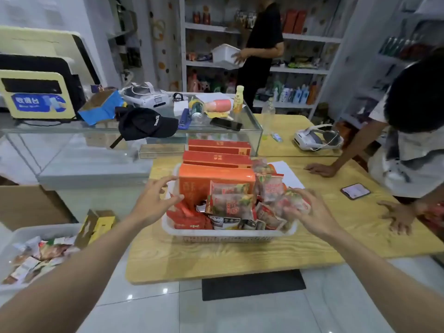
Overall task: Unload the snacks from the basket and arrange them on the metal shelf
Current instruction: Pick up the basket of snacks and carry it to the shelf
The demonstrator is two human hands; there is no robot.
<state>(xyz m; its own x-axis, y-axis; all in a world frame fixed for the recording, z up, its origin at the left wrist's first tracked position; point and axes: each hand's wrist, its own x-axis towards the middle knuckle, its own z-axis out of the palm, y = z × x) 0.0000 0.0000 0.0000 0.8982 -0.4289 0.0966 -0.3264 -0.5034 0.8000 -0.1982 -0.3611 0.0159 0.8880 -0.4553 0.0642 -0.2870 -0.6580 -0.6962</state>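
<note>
**Both grips at the loaded basket**

The white basket (228, 233) stands on the wooden worktop (216, 260) directly before you, well apart from the metal shelf (312, 39) along the back wall.

(a) Contents: an orange box (216, 182) stands upright at the basket's far left. Translucent packets (230, 203) with red print lean against its front and fill the middle and right. Red packets (189, 221) lie in the near left corner.

(b) Your left grip (153, 203) hovers at the basket's left rim, fingers spread and bent, holding nothing. Its fingertips lie close beside the left edge of the orange box, and its thumb reaches over the red packets.

(c) Your right grip (312, 212) is at the basket's right end, its fingers curled round one packet (294, 200) on top of the heap. Motion blur hides whether that packet is lifted clear of the others.

(d) Behind the basket, on the same worktop, two flat orange boxes (217, 159) lie one behind the other.

(e) At the right, a second person (408, 152) leans with both palms flat on the worktop, a phone (355, 191) between them.

(f) At the metal shelf, a third person (262, 44) in black holds a white tub (225, 55).

(g) A glass counter (72, 140) to the left carries a black cap (146, 123). A white bin (48, 230) of packets stands low at your left.
</note>
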